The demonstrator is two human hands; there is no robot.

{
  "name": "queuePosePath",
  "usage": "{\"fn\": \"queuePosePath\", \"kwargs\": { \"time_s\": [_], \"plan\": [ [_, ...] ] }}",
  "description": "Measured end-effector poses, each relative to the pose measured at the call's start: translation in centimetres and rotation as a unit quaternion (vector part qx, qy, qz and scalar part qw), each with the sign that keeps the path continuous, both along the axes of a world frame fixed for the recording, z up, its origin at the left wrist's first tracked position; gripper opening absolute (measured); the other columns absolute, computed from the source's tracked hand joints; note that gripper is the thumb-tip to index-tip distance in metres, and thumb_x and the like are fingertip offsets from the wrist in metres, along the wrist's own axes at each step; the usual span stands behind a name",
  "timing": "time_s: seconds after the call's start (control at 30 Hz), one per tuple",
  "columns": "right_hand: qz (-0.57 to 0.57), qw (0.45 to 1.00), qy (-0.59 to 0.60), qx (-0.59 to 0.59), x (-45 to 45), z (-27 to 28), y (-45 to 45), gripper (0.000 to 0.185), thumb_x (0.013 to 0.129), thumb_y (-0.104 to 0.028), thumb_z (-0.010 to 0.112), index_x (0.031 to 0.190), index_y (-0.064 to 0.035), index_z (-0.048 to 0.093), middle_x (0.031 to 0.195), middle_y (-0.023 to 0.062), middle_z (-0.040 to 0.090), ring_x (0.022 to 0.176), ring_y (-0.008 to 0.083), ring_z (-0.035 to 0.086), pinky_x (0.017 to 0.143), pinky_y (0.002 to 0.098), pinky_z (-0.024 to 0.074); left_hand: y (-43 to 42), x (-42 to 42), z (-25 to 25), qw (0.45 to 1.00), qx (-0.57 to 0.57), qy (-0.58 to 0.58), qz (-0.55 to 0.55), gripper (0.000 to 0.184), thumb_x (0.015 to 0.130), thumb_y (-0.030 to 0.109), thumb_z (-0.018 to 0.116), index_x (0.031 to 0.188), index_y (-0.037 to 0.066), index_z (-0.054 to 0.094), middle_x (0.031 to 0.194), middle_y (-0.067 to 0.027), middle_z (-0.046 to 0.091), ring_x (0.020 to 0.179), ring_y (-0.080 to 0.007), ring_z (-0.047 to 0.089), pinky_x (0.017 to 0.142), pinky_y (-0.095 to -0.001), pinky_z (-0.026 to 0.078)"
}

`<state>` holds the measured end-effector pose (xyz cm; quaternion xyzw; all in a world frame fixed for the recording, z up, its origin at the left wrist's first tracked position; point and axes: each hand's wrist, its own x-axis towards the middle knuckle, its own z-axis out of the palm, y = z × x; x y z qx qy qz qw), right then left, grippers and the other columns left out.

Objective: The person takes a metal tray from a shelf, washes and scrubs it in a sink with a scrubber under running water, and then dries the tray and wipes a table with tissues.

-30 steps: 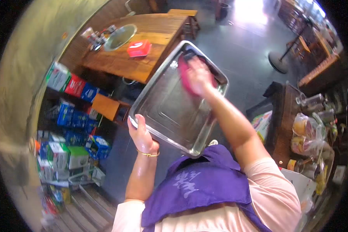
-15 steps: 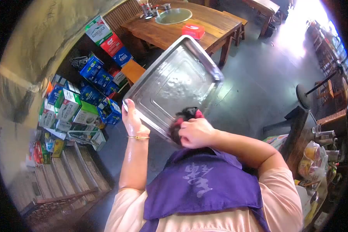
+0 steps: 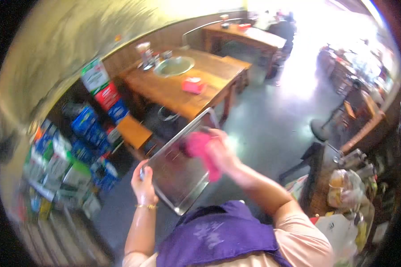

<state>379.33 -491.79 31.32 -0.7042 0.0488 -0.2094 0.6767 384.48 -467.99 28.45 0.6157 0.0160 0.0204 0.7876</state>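
A rectangular metal tray [image 3: 167, 171] is held up tilted in front of my purple apron [image 3: 214, 238]. My left hand [image 3: 143, 183] grips its left edge, thumb on the inner side and a gold bracelet at the wrist. A pink and dark cloth [image 3: 199, 147] is bunched in my right hand [image 3: 222, 153], over the upper right part of the tray. Motion blurs the cloth and right hand, and they hide part of the tray's right side.
Beyond the tray stands a wooden table [image 3: 214, 75] with a round inset [image 3: 174, 66] and a red box [image 3: 193, 85]. Stacked cartons [image 3: 62, 164] and wooden steps [image 3: 62, 236] are at left. A filled plastic bag [image 3: 344, 187] lies on the right, near a stand with a round base [image 3: 318, 130].
The view has tilted up, showing more of the room. The tray appears lower and turned more edge-on. My right hand has moved the cloth from the tray's near edge up to its far right part.
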Motion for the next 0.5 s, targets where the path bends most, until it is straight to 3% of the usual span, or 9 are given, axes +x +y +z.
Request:
{"fn": "queuePosePath", "kwargs": {
  "time_s": [0.03,0.1,0.17,0.2,0.23,0.37,0.4,0.43,0.5],
  "plan": [
    [-0.016,0.983,-0.064,-0.17,-0.2,2.1,1.9,0.046,0.075,-0.019,0.069,0.115,-0.0074,0.051,0.096,0.0086,0.058,0.084,0.0195,0.059,0.072,0.0298,0.05,-0.4,0.4,-0.8,0.999,0.019,-0.024,-0.028,0.024,0.088,0.003,0.063,0.112,0.002,0.063,0.093,0.0031,0.057,0.078,-0.0045,0.048,0.071,-0.0193,0.041],
    [-0.012,0.82,-0.149,-0.553,-0.6,4.5,2.7,0.075,0.059,-0.022,0.078,0.127,-0.0144,0.047,0.124,0.0126,0.051,0.107,0.0278,0.054,0.092,0.0387,0.0449,-1.5,0.6,-1.2,0.988,0.09,-0.079,-0.098,0.025,0.087,0.009,0.065,0.11,0.0,0.063,0.099,-0.0006,0.06,0.087,-0.0079,0.053,0.078,-0.0227,0.044],
    [-0.04,0.735,-0.215,-0.642,-0.2,3.2,4.4,0.074,0.066,-0.026,0.071,0.135,-0.0184,0.045,0.13,0.0131,0.05,0.108,0.0291,0.054,0.095,0.0417,0.0449,-2.6,-0.4,1.0,0.97,0.131,-0.13,-0.159,0.031,0.086,0.015,0.069,0.111,-0.002,0.062,0.102,-0.0032,0.062,0.093,-0.0111,0.056,0.083,-0.0253,0.045],
    [-0.101,0.713,-0.293,-0.629,1.0,0.8,4.2,0.071,0.071,-0.027,0.065,0.138,-0.0207,0.044,0.129,0.0126,0.05,0.104,0.0262,0.056,0.093,0.041,0.0462,-3.0,-0.8,2.0,0.964,0.125,-0.133,-0.193,0.035,0.086,0.018,0.07,0.111,-0.004,0.061,0.104,-0.0045,0.062,0.095,-0.0125,0.056,0.084,-0.0265,0.045],
    [-0.034,0.745,-0.27,-0.61,1.0,1.2,3.4,0.062,0.079,-0.025,0.056,0.139,-0.0202,0.043,0.129,0.0133,0.051,0.098,0.0253,0.059,0.088,0.0391,0.0493,-2.8,0.2,0.5,0.965,0.128,-0.126,-0.19,0.039,0.084,0.021,0.073,0.111,-0.005,0.061,0.102,-0.0049,0.062,0.094,-0.0125,0.056,0.083,-0.0269,0.046],
    [-0.008,0.761,-0.313,-0.568,1.2,1.6,2.6,0.056,0.076,-0.023,0.06,0.131,-0.016,0.05,0.119,0.0127,0.056,0.086,0.0246,0.063,0.077,0.0356,0.0533,-3.5,-0.4,1.7,0.944,0.145,-0.179,-0.235,0.044,0.085,0.033,0.071,0.108,-0.004,0.061,0.101,-0.0048,0.062,0.091,-0.0135,0.056,0.083,-0.0291,0.047],
    [-0.011,0.747,-0.344,-0.569,1.5,1.4,2.4,0.055,0.075,-0.022,0.061,0.129,-0.0143,0.052,0.114,0.0115,0.059,0.083,0.0238,0.063,0.075,0.0347,0.0536,-3.5,-0.5,1.8,0.947,0.128,-0.184,-0.232,0.042,0.084,0.029,0.072,0.109,-0.004,0.061,0.102,-0.0053,0.062,0.092,-0.0141,0.057,0.084,-0.0295,0.046],
    [-0.01,0.786,-0.329,-0.523,1.4,2.1,2.5,0.043,0.073,-0.022,0.063,0.114,-0.0108,0.057,0.095,0.0069,0.062,0.078,0.0231,0.063,0.069,0.0348,0.0535,-3.8,-0.8,1.8,0.949,0.107,-0.187,-0.228,0.04,0.084,0.025,0.073,0.11,-0.004,0.061,0.102,-0.0057,0.063,0.094,-0.0146,0.057,0.086,-0.0298,0.046],
    [0.032,0.786,-0.256,-0.562,1.9,1.5,1.3,0.034,0.071,-0.021,0.063,0.103,-0.0103,0.057,0.086,0.0047,0.06,0.077,0.0229,0.062,0.067,0.0354,0.0528,-3.9,-1.3,1.2,0.954,0.104,-0.194,-0.203,0.034,0.084,0.015,0.072,0.111,-0.004,0.06,0.105,-0.0075,0.063,0.094,-0.0159,0.058,0.088,-0.0306,0.046]
  ]
}}
